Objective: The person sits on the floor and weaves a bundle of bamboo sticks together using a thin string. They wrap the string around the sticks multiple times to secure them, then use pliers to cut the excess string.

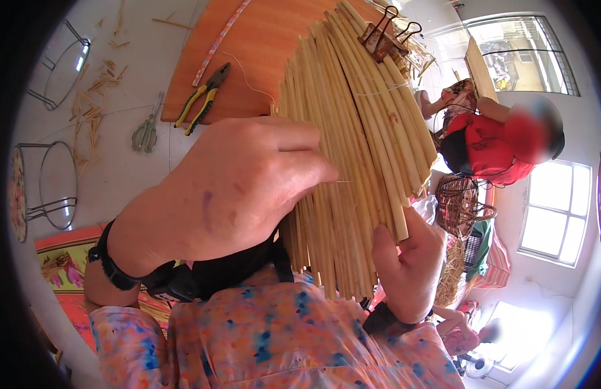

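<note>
A panel of straw-coloured stalks (342, 129), laid side by side and bound by thin thread, stands tilted in front of me. My left hand (255, 168) presses over its left side, fingers closed in a pinch. From its fingertips pokes a thin needle-like strand (344, 181); whether it is needle or thread I cannot tell. My right hand (412, 266) grips the panel's lower right edge, thumb on the front and fingers partly hidden behind. A copper-coloured binder clip (381, 40) clamps the top right of the stalks.
An orange board (261, 39) behind the panel carries yellow-black pliers (206, 100) and a patterned strip (219, 42). Scissors (145, 134) and stalk offcuts (93, 110) lie on the floor, near metal-framed stools (51, 181). To the right are a person in red (491, 146) and a wicker basket (457, 201).
</note>
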Action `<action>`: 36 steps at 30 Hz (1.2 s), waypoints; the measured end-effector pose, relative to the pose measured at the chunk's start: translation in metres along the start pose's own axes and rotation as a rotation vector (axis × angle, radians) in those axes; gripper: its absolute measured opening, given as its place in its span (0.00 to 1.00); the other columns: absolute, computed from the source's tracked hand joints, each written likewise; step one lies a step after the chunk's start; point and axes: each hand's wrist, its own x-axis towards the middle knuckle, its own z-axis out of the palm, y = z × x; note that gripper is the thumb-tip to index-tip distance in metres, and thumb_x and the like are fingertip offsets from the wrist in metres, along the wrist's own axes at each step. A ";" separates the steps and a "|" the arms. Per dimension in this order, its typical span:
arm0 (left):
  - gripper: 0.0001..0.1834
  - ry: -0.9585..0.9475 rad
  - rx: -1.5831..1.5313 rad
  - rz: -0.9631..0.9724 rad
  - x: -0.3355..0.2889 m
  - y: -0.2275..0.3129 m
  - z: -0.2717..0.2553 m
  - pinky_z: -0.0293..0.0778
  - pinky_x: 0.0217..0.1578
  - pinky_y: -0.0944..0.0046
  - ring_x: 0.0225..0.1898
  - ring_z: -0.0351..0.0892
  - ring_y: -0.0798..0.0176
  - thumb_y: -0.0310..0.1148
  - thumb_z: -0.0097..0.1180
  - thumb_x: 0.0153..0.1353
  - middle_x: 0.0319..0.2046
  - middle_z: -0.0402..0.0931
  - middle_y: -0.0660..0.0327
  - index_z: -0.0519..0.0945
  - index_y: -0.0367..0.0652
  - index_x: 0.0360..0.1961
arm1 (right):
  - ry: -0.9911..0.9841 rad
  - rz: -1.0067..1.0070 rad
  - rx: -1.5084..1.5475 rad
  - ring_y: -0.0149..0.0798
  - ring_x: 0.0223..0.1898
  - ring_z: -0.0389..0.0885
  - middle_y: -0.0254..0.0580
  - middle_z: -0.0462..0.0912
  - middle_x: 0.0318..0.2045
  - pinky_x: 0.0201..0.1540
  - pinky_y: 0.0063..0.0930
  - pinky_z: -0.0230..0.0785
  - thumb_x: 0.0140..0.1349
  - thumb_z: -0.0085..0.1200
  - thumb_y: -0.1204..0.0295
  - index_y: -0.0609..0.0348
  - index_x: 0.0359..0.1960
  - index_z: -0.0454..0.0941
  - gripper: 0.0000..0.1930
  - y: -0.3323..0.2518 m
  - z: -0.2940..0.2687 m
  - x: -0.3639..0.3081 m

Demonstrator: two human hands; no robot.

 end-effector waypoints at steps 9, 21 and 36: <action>0.10 0.000 0.040 0.035 0.001 -0.009 0.015 0.70 0.25 0.56 0.28 0.76 0.52 0.21 0.67 0.48 0.26 0.71 0.58 0.84 0.38 0.35 | -0.015 0.012 -0.067 0.42 0.24 0.85 0.48 0.82 0.23 0.28 0.29 0.72 0.56 0.58 0.77 0.66 0.39 0.80 0.10 -0.004 -0.001 0.000; 0.10 0.004 0.005 0.046 0.004 -0.009 0.015 0.70 0.23 0.56 0.26 0.75 0.52 0.21 0.67 0.48 0.25 0.71 0.58 0.84 0.37 0.34 | -0.035 0.000 -0.105 0.42 0.25 0.87 0.49 0.83 0.23 0.28 0.30 0.73 0.56 0.58 0.77 0.66 0.37 0.79 0.08 -0.005 -0.003 0.000; 0.08 -0.036 0.011 0.042 0.006 -0.007 0.015 0.73 0.25 0.56 0.28 0.77 0.52 0.21 0.66 0.50 0.27 0.73 0.57 0.84 0.36 0.34 | -0.027 0.010 -0.078 0.44 0.27 0.86 0.49 0.83 0.24 0.30 0.31 0.74 0.57 0.57 0.78 0.66 0.40 0.80 0.09 -0.005 -0.002 -0.001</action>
